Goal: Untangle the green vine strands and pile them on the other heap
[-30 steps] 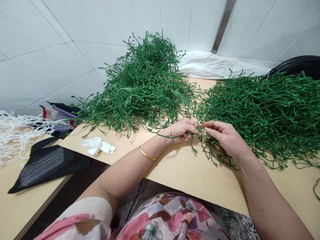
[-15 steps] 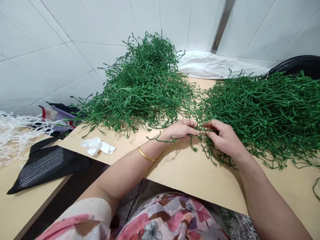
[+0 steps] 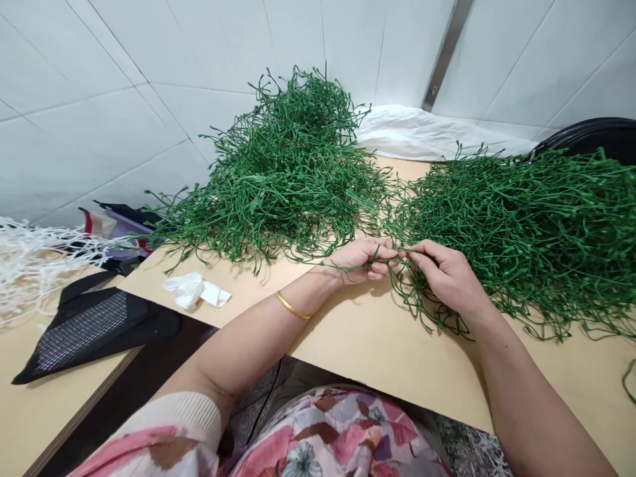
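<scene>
My left hand [image 3: 366, 257] is closed on a thin green stem [image 3: 354, 269], whose loose part trails back over the wrist. Fingertip to fingertip with it, my right hand [image 3: 444, 273] pinches a green stem between thumb and forefinger. Whether both grip the same stem I cannot tell. The stems look like artificial plant stems with small knobbed ends. Behind my left hand rises a tangled heap of green stems [image 3: 293, 179]. A second heap of green stems [image 3: 536, 232] spreads behind and beyond my right hand, some strands hanging beneath it.
A crumpled white tissue [image 3: 191, 290] lies on the tan tabletop [image 3: 358, 338]. White strands [image 3: 34, 265] and a black mesh-panelled item [image 3: 94, 324] rest on another table at left. White sheeting [image 3: 422, 132] and a black coil [image 3: 586, 140] sit along the tiled wall.
My left fingers have curled in around the stem, and a short end that hung below the hands no longer hangs there. My right fingertips have drawn together in a pinch.
</scene>
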`<state>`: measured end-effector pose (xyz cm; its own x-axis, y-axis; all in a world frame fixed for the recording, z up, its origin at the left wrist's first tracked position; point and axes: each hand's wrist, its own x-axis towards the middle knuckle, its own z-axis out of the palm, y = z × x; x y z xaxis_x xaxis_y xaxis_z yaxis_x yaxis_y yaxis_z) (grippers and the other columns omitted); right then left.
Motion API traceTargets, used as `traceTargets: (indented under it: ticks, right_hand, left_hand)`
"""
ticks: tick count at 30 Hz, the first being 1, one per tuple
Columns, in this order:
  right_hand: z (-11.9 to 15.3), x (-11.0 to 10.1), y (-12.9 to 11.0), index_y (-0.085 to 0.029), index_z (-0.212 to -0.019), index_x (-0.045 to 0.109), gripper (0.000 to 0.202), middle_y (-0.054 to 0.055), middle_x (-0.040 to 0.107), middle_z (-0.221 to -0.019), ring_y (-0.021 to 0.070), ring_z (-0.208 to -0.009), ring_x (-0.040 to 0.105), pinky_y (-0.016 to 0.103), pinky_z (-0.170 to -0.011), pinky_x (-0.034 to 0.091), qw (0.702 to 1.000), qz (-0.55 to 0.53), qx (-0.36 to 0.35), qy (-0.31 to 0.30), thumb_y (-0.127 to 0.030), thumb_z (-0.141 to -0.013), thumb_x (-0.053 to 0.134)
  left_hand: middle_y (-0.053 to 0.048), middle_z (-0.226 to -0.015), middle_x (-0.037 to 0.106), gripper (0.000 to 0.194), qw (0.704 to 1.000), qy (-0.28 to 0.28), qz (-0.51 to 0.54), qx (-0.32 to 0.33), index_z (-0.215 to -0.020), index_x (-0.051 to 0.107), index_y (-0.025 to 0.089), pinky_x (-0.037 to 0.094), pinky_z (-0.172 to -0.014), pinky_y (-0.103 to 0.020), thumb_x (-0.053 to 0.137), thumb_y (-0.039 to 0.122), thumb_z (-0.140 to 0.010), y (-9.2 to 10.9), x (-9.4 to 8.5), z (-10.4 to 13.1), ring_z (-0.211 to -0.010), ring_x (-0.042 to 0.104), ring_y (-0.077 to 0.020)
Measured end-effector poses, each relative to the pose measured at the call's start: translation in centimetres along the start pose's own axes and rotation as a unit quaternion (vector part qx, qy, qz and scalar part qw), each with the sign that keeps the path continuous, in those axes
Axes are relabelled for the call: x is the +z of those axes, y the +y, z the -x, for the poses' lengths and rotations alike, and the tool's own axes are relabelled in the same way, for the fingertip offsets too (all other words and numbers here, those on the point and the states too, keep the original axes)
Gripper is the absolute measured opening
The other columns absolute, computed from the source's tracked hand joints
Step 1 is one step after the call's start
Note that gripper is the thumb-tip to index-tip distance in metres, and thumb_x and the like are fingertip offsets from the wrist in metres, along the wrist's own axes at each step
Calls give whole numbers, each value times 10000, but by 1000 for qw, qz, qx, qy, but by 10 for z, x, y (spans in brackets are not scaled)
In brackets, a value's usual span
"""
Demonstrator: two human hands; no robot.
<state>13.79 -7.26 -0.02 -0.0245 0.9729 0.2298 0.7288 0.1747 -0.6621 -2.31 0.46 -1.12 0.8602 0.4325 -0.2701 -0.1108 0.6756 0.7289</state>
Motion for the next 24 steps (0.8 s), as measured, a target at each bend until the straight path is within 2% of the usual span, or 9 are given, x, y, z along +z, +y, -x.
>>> traceTargets:
  ticks: [6,9,15,20,22,24]
  right_hand:
    - [2,3,-7,-184,-975,566,221,44,635,-842,153,-722,554,247,-649,386,998,4,-56,-32,-285,-835,428]
    - [2,5,-6,-181,-942,575,212,39,633,-792,145,-679,546,245,-656,367,995,50,-79,-35,-261,-845,404]
    - [3,8,-6,-179,-807,556,192,24,562,-634,150,-605,473,253,-638,297,973,204,-111,17,-176,-826,365]
    - [4,8,-15,-167,-737,534,173,49,543,-643,163,-623,467,283,-641,243,928,339,-153,4,-127,-789,374]
    - [5,6,-16,-171,-708,515,158,35,519,-605,151,-581,437,283,-622,235,931,335,-148,-7,-117,-772,381]
    - [5,3,-16,-181,-662,476,147,9,472,-561,133,-528,383,274,-585,232,951,282,-121,-19,-118,-757,383]
  left_hand:
    - [50,-513,410,195,997,51,-51,-21,-629,416,126,182,-329,-110,606,124,-671,0,6,2,-345,270,6]
    - [41,-513,425,171,995,56,-71,-36,-637,438,114,170,-327,-112,605,121,-674,0,8,2,-338,261,11]
    - [46,-501,405,182,997,7,-68,-41,-611,451,105,150,-332,-123,613,154,-676,-2,7,0,-343,243,13]
    - [56,-497,388,164,990,50,-133,-1,-633,475,117,141,-335,-134,634,153,-644,-5,5,1,-338,240,9]
    - [62,-482,367,161,986,45,-163,1,-639,495,115,130,-334,-137,645,173,-639,-4,5,2,-337,238,8]
    - [60,-493,371,166,984,22,-178,-7,-664,523,109,121,-335,-137,654,209,-643,-2,6,4,-340,227,12]
